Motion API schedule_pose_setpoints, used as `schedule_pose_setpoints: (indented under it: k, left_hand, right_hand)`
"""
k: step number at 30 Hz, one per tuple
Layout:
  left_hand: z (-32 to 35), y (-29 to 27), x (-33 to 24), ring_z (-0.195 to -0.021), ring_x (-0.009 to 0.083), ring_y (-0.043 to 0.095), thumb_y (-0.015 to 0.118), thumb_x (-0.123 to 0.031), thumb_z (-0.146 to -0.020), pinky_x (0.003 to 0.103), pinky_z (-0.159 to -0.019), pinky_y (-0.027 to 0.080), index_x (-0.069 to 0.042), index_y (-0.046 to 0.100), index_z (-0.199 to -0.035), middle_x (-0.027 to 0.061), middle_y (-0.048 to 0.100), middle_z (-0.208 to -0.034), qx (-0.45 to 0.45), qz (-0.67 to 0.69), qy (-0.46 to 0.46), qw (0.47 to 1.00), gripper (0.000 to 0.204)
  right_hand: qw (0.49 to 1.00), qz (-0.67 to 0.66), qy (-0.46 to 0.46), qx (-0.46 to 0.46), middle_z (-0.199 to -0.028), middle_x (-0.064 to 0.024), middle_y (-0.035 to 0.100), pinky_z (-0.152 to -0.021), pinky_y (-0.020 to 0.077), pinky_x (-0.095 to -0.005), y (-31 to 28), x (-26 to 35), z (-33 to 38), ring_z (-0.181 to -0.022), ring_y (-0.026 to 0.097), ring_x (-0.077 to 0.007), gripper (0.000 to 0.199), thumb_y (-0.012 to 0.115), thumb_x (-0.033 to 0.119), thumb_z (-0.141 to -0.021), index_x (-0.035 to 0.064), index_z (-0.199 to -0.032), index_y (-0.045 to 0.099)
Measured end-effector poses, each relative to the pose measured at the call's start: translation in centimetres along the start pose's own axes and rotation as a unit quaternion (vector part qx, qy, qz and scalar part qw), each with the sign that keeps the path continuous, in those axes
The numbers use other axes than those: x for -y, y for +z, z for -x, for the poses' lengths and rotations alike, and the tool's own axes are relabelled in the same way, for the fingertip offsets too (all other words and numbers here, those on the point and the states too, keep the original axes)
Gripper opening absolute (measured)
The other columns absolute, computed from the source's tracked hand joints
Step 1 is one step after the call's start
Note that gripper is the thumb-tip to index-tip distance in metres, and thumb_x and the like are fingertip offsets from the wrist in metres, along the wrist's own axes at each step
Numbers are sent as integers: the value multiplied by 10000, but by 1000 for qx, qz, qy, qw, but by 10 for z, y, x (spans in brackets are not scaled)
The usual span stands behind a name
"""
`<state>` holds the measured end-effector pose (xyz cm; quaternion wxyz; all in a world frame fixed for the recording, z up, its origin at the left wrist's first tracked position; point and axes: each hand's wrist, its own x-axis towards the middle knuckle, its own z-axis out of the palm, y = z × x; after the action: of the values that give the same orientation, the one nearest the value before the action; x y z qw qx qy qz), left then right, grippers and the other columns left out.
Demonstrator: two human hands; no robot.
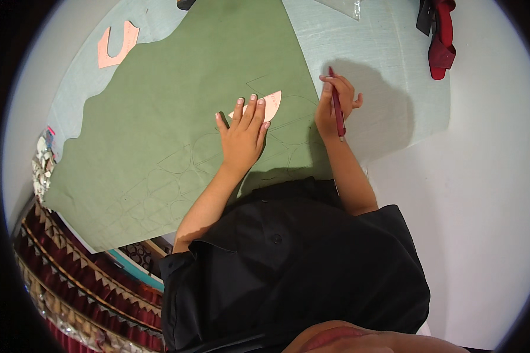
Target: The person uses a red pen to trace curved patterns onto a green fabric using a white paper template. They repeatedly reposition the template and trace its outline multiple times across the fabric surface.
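A large green sheet [153,100] lies over the pale table, with thin outlines drawn on it in rows. My left hand [243,132] rests on the sheet, fingers spread, pressing down a small pale pink pattern piece [272,106] with a curved edge. The fingers cover part of that piece. Just past the sheet's right edge, my right hand [335,103] is closed around a dark red pen [338,112]. One end of the pen points away from me, the other back toward my wrist.
A pale pink U-shaped pattern piece [119,45] lies at the far left. At the far right is a red open-toed sandal [441,53]. Clear plastic [344,7] shows at the top edge. Shelves with rows of dark red items [88,265] stand at the lower left.
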<state>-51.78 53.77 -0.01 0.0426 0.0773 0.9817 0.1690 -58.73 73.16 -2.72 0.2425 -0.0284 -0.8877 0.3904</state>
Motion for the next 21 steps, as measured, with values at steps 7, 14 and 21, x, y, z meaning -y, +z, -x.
schedule_pose_setpoints:
  k: [7,14,21]
  left_hand:
    - [-20,-2,-7,-1313,267,442,620,-305,-907,746,-980,189,-197,510,-1364,5,490,-1410,-10,45,51,998,482]
    - [-52,-2,-19,-1344,269,405,637,-340,-891,753,-994,117,-206,490,-1379,14,454,-1441,-29,63,43,997,527]
    - [-27,-3,3,-1401,284,320,724,-464,-789,747,-1008,22,-166,489,-1378,86,418,-1463,-69,61,-97,991,701]
  right_hand:
    - [1000,20,0,5,-999,56,701,-1061,72,-551,2,-1,0,-1073,565,-135,137,517,174,-950,155,-968,652]
    - [1000,17,2,17,-1019,32,705,-1060,72,-549,2,1,0,-1082,563,-153,110,564,168,-917,151,-985,648]
    - [987,45,-84,131,-1093,22,698,-1024,66,-581,-3,3,-4,-1173,510,-188,322,774,275,-711,178,-978,625]
